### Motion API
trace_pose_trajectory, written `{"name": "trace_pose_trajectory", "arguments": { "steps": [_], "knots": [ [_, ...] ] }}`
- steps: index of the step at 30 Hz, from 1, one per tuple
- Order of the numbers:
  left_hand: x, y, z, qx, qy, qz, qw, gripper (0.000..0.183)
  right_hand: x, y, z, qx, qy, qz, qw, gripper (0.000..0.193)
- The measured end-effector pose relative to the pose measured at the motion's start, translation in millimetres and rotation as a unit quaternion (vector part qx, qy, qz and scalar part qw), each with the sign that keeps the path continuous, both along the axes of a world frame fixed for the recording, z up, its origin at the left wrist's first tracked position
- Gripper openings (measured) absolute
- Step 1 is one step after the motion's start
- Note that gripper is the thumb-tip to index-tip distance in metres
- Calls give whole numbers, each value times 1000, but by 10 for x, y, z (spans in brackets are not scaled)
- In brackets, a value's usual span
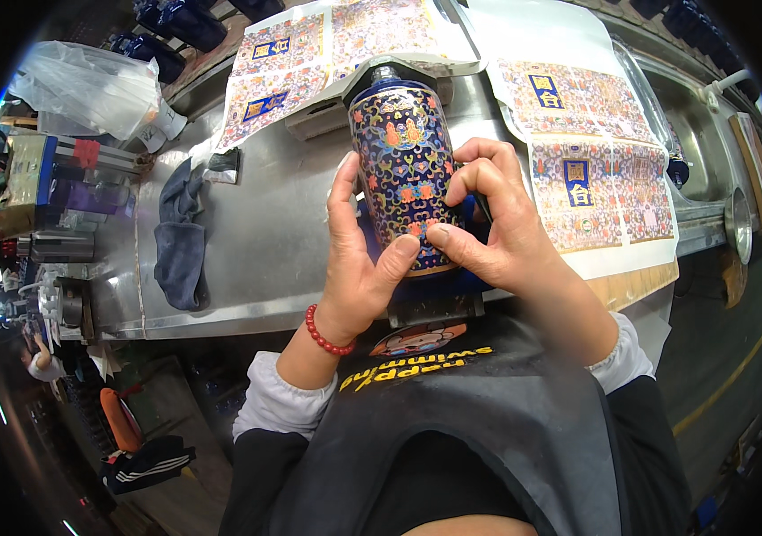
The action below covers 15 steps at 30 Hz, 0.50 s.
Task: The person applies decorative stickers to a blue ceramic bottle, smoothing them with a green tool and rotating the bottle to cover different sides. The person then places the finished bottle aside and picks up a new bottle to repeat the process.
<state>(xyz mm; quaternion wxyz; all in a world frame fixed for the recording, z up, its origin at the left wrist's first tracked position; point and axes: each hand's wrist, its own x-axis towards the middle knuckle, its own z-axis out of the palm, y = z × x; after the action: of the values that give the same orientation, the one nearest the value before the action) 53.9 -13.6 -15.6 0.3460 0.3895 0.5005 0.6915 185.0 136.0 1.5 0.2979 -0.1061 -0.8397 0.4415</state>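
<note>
A dark blue bottle (409, 161) stands in front of me, its neck pointing away. A dense floral pattern in red, orange, yellow and turquoise covers its side. My left hand (358, 237) wraps the bottle's left side, thumb pressed near its lower edge; a red bead bracelet circles that wrist. On the right side, my right hand (508, 223) has curled fingers against the bottle, with its thumb on the lower pattern. Something dark shows between those fingers, too hidden to name. Partly behind the bottle's neck lies a bent pale sheet.
Printed decal sheets (577, 192) lie at right, with more sheets (283, 67) at far left. A dark cloth (180, 241) rests on the metal table (265, 214). Plastic bags (86, 89) sit far left, blue bottles (193, 22) behind. A sink (693, 134) is at right.
</note>
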Motion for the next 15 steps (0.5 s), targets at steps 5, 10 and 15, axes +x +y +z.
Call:
{"name": "trace_pose_trajectory", "arguments": {
  "steps": [5, 10, 15],
  "knots": [
    [-20, -26, -12, 16, -26, -1, 1000, 88, 6, -2, 14, 0, 7, -1, 1000, 37],
    [-15, -33, -21, -7, -2, -1, 1000, 90, 17, -5, 18, -7, -7, 9, 1000, 38],
    [-14, -26, 11, 2, 1, -3, 1000, 86, 17, 2, 4, -6, -9, 8, 1000, 38]
  ]
}}
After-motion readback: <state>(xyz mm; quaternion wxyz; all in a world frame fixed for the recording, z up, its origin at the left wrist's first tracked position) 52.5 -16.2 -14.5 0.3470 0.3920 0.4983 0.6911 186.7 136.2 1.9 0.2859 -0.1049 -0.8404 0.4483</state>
